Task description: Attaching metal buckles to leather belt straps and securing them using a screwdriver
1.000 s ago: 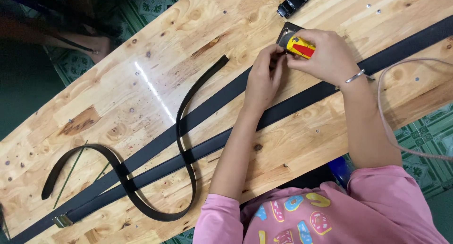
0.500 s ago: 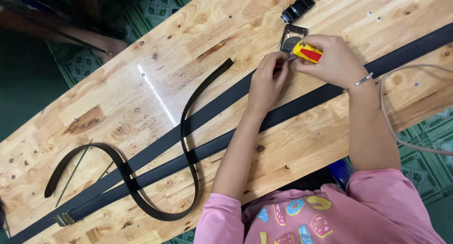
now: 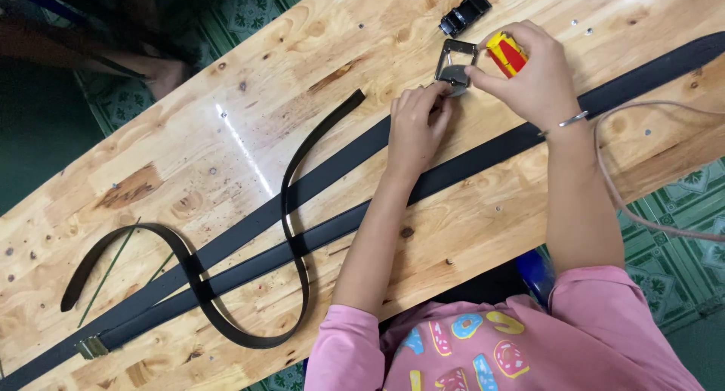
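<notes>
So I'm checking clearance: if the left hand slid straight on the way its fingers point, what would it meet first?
Probably the metal buckle, which the left hand already touches at its fingertips; beyond lies a small black clip.

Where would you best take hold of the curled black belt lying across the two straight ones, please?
Grip the curled black belt near its free squared tip, coming from above with a pinch across its width. That end lies flat on bare wooden table, clear of the straight belts, and closest to the left hand. Lower down, its loops cross the straight belts.
</notes>
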